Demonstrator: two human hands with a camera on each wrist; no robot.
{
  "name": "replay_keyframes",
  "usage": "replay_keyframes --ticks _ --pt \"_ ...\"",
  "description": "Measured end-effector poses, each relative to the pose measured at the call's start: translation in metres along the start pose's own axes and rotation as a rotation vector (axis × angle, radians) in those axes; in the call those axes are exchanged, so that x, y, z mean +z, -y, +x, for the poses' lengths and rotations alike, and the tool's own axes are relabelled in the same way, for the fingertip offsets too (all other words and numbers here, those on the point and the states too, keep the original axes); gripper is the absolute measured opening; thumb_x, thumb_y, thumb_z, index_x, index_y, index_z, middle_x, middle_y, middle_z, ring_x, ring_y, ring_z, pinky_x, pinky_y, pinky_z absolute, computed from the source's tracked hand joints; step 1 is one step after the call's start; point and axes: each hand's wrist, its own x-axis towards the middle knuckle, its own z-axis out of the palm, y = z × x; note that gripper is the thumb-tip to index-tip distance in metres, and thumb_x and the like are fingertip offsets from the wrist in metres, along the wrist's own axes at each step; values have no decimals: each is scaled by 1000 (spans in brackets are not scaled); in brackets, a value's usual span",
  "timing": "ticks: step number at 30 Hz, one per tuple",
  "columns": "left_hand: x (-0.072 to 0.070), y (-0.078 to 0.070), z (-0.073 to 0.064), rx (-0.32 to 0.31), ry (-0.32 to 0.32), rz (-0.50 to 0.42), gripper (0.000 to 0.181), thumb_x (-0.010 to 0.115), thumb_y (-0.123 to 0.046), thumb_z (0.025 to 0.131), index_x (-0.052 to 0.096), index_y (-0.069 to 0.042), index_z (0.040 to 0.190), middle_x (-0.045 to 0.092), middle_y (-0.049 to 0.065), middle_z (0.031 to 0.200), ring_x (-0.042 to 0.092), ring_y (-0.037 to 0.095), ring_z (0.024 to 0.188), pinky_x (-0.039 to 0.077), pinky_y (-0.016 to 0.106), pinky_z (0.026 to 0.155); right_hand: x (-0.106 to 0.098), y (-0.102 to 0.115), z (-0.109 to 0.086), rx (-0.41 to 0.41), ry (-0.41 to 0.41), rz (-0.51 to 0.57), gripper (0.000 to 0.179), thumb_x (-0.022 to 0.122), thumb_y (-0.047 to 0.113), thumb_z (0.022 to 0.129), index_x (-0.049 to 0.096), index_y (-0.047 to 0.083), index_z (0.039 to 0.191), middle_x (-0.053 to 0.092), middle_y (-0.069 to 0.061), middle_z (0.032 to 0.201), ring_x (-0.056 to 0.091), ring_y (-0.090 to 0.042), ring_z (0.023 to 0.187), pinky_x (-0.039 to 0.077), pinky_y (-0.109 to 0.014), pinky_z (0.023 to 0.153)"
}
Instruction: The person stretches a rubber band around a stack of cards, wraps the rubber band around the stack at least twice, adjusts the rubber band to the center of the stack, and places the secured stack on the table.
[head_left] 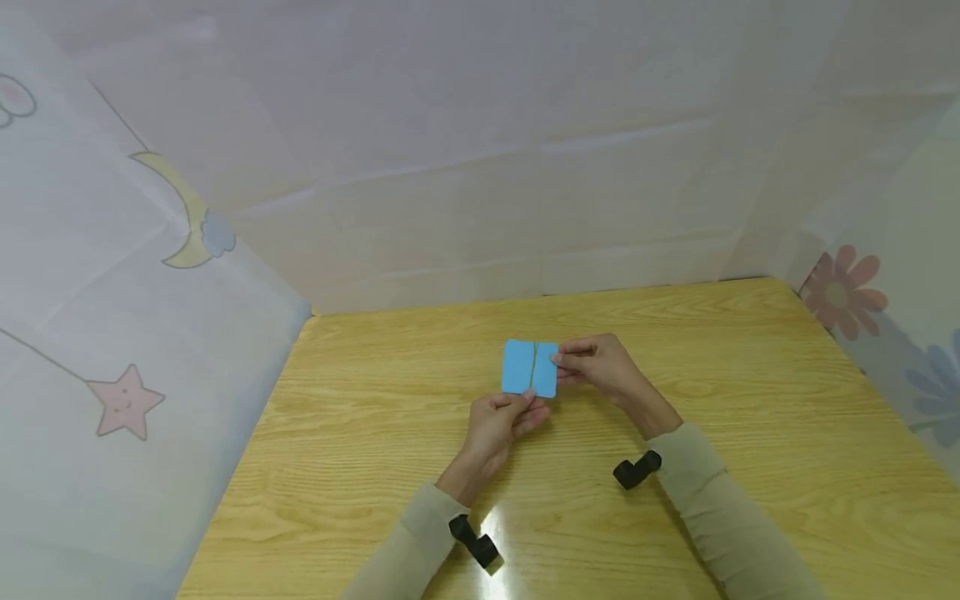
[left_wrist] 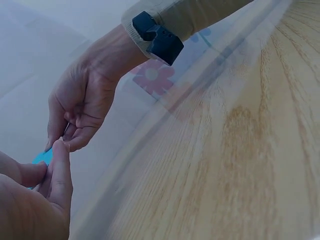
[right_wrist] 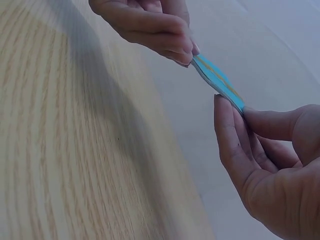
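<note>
A square light-blue piece with rounded corners, like a thin stack of cards (head_left: 518, 367), is held up over the table between both hands. A thin tan rubber band (head_left: 533, 367) runs round its middle; in the right wrist view the stack (right_wrist: 215, 75) looks pinched in at the band. My left hand (head_left: 497, 429) pinches the near edge, thumb on top close to the band's end. At the right edge, my right hand (head_left: 600, 367) grips it between thumb and fingers. Only a sliver of the blue stack (left_wrist: 44, 157) shows in the left wrist view.
A wood-grain table (head_left: 337, 467) lies beneath the hands. Pale cloth walls with printed shapes, such as a star (head_left: 129, 403) and a flower (head_left: 843, 292), enclose its back and sides. Each wrist wears a black camera mount (head_left: 637, 470).
</note>
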Motion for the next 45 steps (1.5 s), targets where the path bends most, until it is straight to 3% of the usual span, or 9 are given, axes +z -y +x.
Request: replay_keyframes --ticks 10,19,27,35,40,45 --pt "-2 3 -3 0 9 26 27 70 -8 101 71 18 110 78 9 88 81 18 85 68 33 91 -3 -2 -3 -2 18 -32 41 67 7 103 59 -19 134 75 -21 112 78 -11 83 68 -42 92" --pt "-4 3 -1 13 10 49 28 70 -8 101 71 18 111 78 9 88 81 19 85 68 34 91 -7 -1 -1 10 28 -39 48 67 9 104 54 -17 141 68 -31 127 78 -14 88 66 -46 97" --pt "-4 -1 -1 -23 15 57 25 71 -10 102 73 14 110 79 10 89 81 18 85 68 34 90 -10 -2 -1 20 29 -34 49 67 11 104 53 -17 143 71 -26 124 78 -13 89 67 -43 96" --pt "-14 -7 2 -10 1 108 37 71 -24 103 69 7 123 77 24 113 80 18 88 69 37 90 -10 0 -2 17 36 -33 50 66 11 104 52 -18 143 68 -30 129 78 -13 90 67 -41 94" --pt "-21 -14 7 -5 -41 123 38 74 -26 101 71 3 126 79 15 106 79 19 91 69 36 90 -10 -1 -2 21 37 -40 49 66 10 104 53 -18 142 71 -26 124 78 -13 88 68 -39 92" --pt "-27 -22 10 0 -60 124 35 74 -23 101 73 3 125 78 7 100 79 18 90 68 42 94 -11 -3 -2 32 44 -48 48 67 11 104 54 -17 142 74 -18 117 78 -13 88 69 -35 90"
